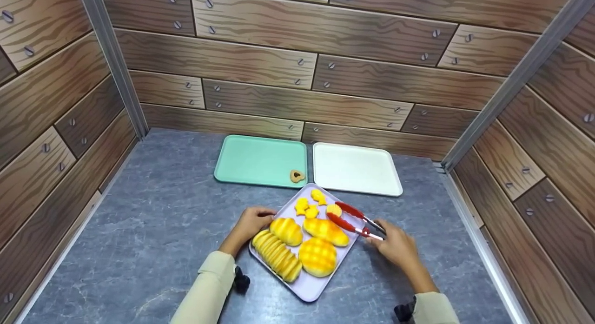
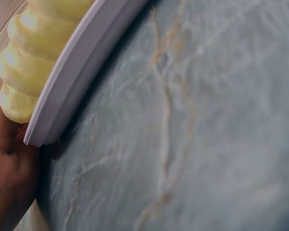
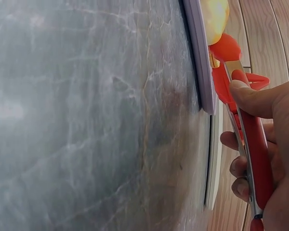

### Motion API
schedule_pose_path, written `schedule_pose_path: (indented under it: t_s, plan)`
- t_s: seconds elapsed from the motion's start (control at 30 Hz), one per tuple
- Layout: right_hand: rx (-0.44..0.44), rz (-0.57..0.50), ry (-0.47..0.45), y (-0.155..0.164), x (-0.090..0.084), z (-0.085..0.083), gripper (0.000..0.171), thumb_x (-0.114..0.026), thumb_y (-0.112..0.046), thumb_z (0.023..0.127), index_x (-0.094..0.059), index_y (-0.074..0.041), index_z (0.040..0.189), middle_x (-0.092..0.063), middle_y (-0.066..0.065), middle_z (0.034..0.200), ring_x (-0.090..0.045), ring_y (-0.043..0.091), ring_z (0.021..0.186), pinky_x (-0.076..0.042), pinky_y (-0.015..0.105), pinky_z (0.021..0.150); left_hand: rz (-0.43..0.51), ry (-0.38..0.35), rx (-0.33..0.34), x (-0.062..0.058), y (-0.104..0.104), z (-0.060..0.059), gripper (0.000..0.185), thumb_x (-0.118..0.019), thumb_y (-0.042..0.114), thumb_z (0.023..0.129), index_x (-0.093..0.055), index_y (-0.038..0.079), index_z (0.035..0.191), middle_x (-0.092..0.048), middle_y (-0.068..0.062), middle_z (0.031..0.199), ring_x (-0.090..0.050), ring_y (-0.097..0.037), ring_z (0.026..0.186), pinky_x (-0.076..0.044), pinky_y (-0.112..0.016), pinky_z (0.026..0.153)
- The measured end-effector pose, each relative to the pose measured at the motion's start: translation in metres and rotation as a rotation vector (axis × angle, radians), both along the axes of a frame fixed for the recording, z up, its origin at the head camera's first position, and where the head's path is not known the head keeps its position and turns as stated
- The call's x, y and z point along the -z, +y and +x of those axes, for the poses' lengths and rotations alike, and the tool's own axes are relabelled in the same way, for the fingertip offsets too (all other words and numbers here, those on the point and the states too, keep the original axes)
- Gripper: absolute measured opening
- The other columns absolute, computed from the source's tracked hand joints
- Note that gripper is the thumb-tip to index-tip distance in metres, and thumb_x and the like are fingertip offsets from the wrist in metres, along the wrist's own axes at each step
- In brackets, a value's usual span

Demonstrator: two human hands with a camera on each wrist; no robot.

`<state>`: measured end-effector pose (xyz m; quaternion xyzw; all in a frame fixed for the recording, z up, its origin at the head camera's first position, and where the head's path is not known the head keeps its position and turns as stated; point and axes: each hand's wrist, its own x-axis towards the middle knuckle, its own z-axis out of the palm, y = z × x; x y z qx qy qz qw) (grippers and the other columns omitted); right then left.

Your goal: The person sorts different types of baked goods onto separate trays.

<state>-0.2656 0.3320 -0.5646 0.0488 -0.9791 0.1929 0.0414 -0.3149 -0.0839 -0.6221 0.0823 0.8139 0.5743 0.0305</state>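
Observation:
A lilac tray (image 1: 307, 289) lies turned cornerwise on the table, and my left hand (image 1: 251, 222) grips its left edge. My right hand (image 1: 399, 245) holds red-tipped tongs (image 1: 343, 224) over the tray's right side. Between the tong tips sits a small round yellow cookie (image 1: 333, 209). Beside it lie several small shaped yellow cookies (image 1: 301, 206). Nearer to me are a ridged roll (image 1: 286, 231), a long bread (image 1: 325, 230), a round checked bun (image 1: 318, 257) and a sliced loaf (image 1: 276, 255). In the right wrist view, thumb and fingers wrap the tongs' red handle (image 3: 256, 159).
Behind the lilac tray stands a green tray (image 1: 260, 157), with a brown cookie with a dark centre (image 1: 293, 176) in its near right corner. A white tray (image 1: 355, 168) is to its right. Wood-patterned walls (image 1: 260, 49) enclose the grey marbled table (image 1: 153, 212) at the back and sides.

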Motion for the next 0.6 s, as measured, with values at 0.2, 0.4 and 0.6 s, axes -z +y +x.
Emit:
schedule_pose_path:
  t_s: [0.2,0.4,0.6]
  plan:
    - [0.03,-0.046,-0.023,-0.014,-0.007,-0.003,0.059,-0.077,-0.041,0.086,-0.06,-0.015,0.137,-0.069,0.013,0.125,-0.065,0.035,0.109,-0.045,0.062,0.09,-0.006,0.01,0.007,-0.001,-0.001,0.0,0.021,-0.067,0.012,0.093,-0.079,0.008,0.109,-0.076,-0.007,0.11,-0.067,-0.025,0.11,-0.051,-0.042,0.098]
    - [0.037,-0.081,0.001,-0.034,-0.01,-0.009,0.062,-0.076,-0.04,0.087,-0.059,-0.012,0.139,-0.067,0.015,0.13,-0.064,0.037,0.113,-0.045,0.06,0.093,0.004,0.019,0.019,0.0,-0.002,0.0,0.02,-0.067,0.013,0.094,-0.079,0.008,0.109,-0.076,-0.007,0.109,-0.068,-0.025,0.108,-0.052,-0.042,0.097]
    - [0.028,-0.101,0.043,-0.055,-0.012,-0.018,0.058,-0.077,-0.037,0.086,-0.062,-0.014,0.136,-0.069,0.013,0.127,-0.065,0.036,0.112,-0.047,0.058,0.092,-0.003,0.021,0.014,0.002,-0.002,-0.001,0.019,-0.068,0.014,0.093,-0.079,0.009,0.108,-0.077,-0.006,0.108,-0.068,-0.025,0.108,-0.052,-0.043,0.096]
